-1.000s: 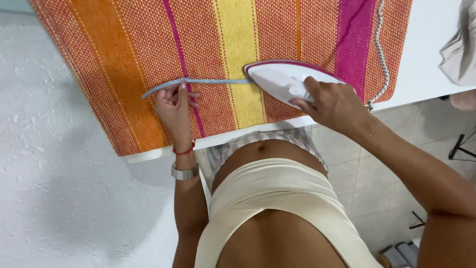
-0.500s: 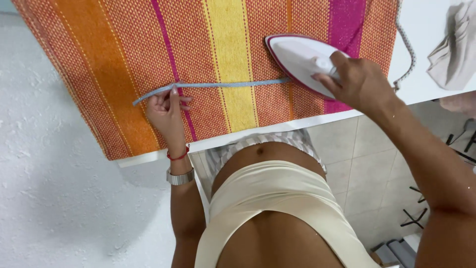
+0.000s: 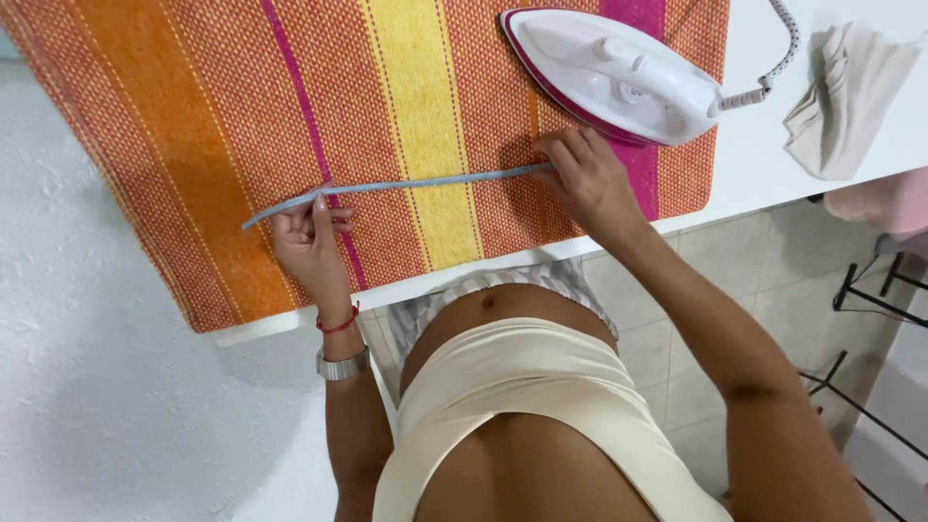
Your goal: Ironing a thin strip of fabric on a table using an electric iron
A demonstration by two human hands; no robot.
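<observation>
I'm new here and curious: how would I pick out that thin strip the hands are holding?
Find the striped orange, yellow and pink cloth covering the white table. Across its lower half lies a narrow grey-blue strap, pinned by the left hand and right hand. Unlike the white iron above, it is flat and ribbon-thin.

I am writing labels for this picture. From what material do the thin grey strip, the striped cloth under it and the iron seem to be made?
The grey strip looks like flat woven fabric tape, matte and limp. The striped cloth seems a coarse woven textile, perhaps cotton; its weave dots show. The iron has a glossy white body, likely plastic, with a pink edge.
</observation>
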